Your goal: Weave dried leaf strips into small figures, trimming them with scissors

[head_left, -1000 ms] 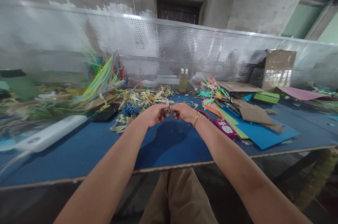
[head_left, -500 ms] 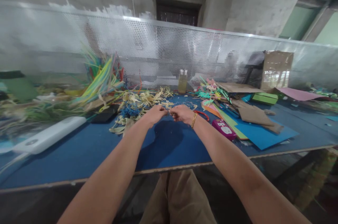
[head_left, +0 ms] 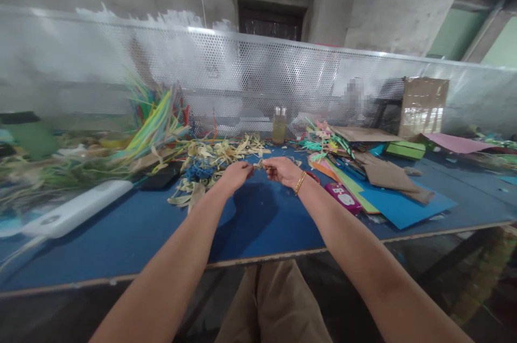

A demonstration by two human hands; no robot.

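Over the blue tabletop [head_left: 258, 224], my left hand [head_left: 239, 175] and my right hand [head_left: 281, 170] face each other with a small gap between the fingertips. Both are closed in a pinch on a small pale strip [head_left: 259, 165], like a piece of dried husk, that spans the gap. Its full shape is too small to make out. Just behind and left of my left hand lies a heap of dried pale husk strips [head_left: 226, 150], with a tangle of blue fibre [head_left: 199, 169] in it. A red-handled tool [head_left: 313, 177] lies partly hidden behind my right wrist.
A white power strip [head_left: 76, 208] and a black flat object [head_left: 160, 177] lie left, near colourful straw strands [head_left: 155, 122]. A bottle [head_left: 279, 125] stands at the back. Right are a purple pack [head_left: 343, 197], blue paper [head_left: 407, 205] and cardboard pieces [head_left: 390, 173]. A perforated metal screen [head_left: 226, 74] runs behind.
My hands have drawn slightly apart, the right one shifting a little to the right. More of the pale strip shows between the fingertips.
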